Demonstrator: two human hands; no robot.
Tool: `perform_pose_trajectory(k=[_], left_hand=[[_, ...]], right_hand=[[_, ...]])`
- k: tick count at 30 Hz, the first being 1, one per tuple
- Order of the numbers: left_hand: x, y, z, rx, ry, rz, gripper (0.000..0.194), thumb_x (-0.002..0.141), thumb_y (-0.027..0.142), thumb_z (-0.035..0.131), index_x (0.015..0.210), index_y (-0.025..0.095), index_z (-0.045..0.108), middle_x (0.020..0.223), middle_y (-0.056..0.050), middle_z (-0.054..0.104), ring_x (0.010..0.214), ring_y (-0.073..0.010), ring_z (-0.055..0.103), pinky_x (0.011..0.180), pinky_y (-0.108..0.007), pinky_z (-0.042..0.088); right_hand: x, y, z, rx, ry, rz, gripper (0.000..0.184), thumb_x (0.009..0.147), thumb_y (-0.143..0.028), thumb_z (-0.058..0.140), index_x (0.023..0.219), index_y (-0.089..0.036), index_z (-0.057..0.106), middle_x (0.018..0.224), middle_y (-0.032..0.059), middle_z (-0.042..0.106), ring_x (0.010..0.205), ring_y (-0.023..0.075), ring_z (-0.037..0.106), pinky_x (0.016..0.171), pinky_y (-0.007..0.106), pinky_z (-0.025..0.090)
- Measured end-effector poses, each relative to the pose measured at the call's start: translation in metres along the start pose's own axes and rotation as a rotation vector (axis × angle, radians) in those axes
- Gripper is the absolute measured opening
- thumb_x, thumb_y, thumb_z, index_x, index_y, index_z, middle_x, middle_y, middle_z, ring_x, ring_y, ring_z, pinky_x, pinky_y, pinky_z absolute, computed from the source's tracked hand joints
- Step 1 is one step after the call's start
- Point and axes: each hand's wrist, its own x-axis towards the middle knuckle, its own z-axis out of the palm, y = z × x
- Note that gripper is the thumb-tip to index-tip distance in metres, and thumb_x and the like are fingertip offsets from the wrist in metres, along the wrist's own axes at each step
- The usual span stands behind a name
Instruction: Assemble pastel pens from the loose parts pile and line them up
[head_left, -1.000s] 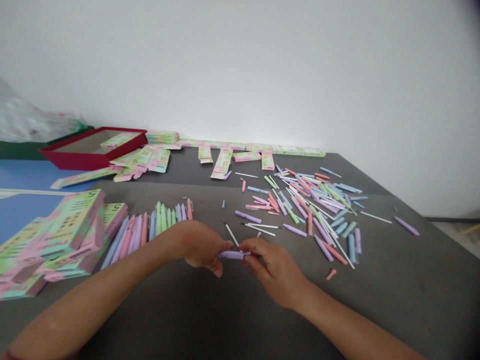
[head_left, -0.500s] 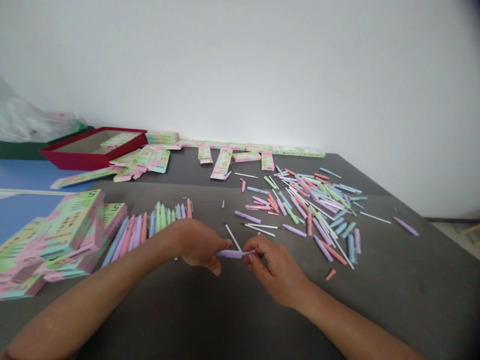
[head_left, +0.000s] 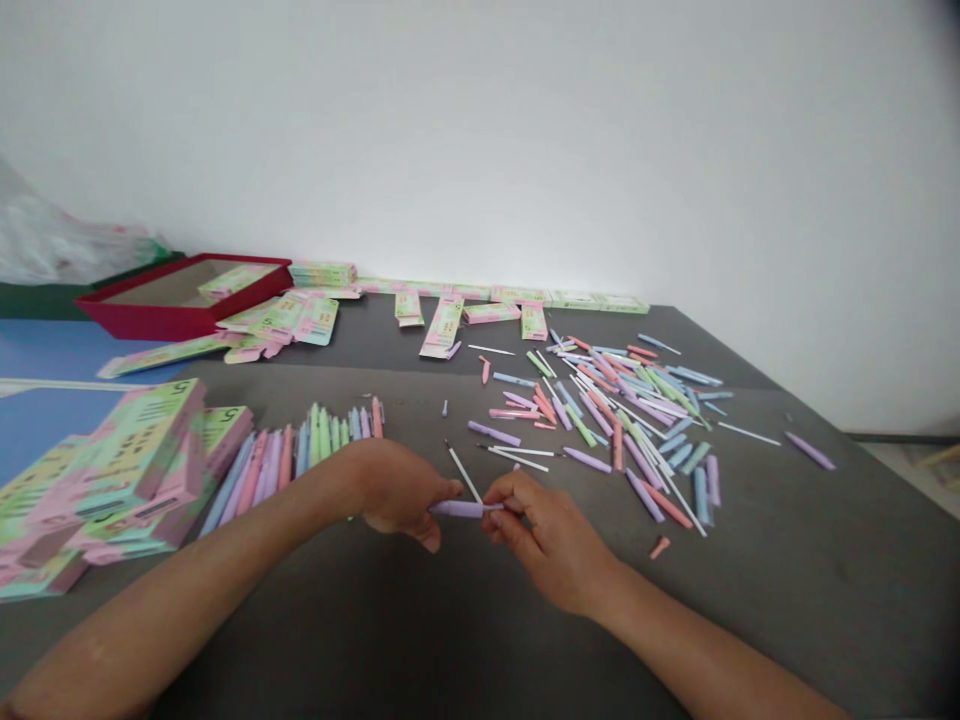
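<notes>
- I had the left hand closed in a pinch on the lilac pen, thumb and fingers around the end of its barrel nearest that hand.
- The right hand was nearly closed too, its fingertips pinching the thin white end that stuck out of the barrel. I could not see the grip clearly, as the fingers hid part of that end.
- The pen lay level between the two hands, held above the dark surface and in front of me.
- Over the last second, little had changed: the pen stayed in about the same spot, and only the right hand's fingers shifted slightly at the white end. Nothing had come apart or been set down.
- A loose white stick lay just beyond the pen, close to both hands.
- To the left of the left hand was a neat row of pastel pens, beside a stack of printed boxes.
- To the right was a loose heap of pastel barrels and white sticks.
- Farther back, flat printed packs lay along the wall, near a red tray.
</notes>
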Motion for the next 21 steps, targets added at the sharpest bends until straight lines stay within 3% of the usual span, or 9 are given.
perform_pose_trajectory(k=[7, 14, 21], left_hand=[[-0.0017, 0.0013, -0.0024, 0.009, -0.022, 0.014, 0.054, 0.081, 0.043, 0.061, 0.130, 0.022, 0.054, 0.091, -0.013, 0.074, 0.081, -0.0317, 0.068, 0.059, -0.032, 0.047], [-0.0006, 0.0007, -0.0002, 0.003, -0.018, 0.021, 0.053, 0.081, 0.042, 0.061, 0.129, 0.022, 0.054, 0.090, -0.012, 0.074, 0.081, -0.0319, 0.069, 0.056, -0.031, 0.045], [-0.0010, 0.0012, 0.0001, -0.001, -0.020, 0.018, 0.055, 0.081, 0.043, 0.062, 0.131, 0.022, 0.053, 0.094, -0.013, 0.074, 0.083, -0.0316, 0.069, 0.056, -0.030, 0.045]], right_hand=[[-0.0015, -0.0017, -0.0015, -0.022, -0.035, -0.005, 0.011, 0.090, -0.016, 0.048, 0.100, -0.021, 0.049, 0.079, -0.0001, 0.068, 0.069, 0.0134, 0.063, 0.060, 0.023, 0.039], [-0.0020, -0.0004, -0.0021, -0.127, -0.029, -0.078, 0.011, 0.088, -0.016, 0.051, 0.097, -0.021, 0.049, 0.066, -0.0039, 0.059, 0.057, 0.0123, 0.054, 0.054, 0.023, 0.030], [-0.0020, -0.0005, -0.0034, -0.134, -0.034, -0.095, 0.008, 0.088, -0.018, 0.050, 0.096, -0.022, 0.049, 0.067, -0.0040, 0.057, 0.058, 0.0119, 0.051, 0.055, 0.023, 0.030]])
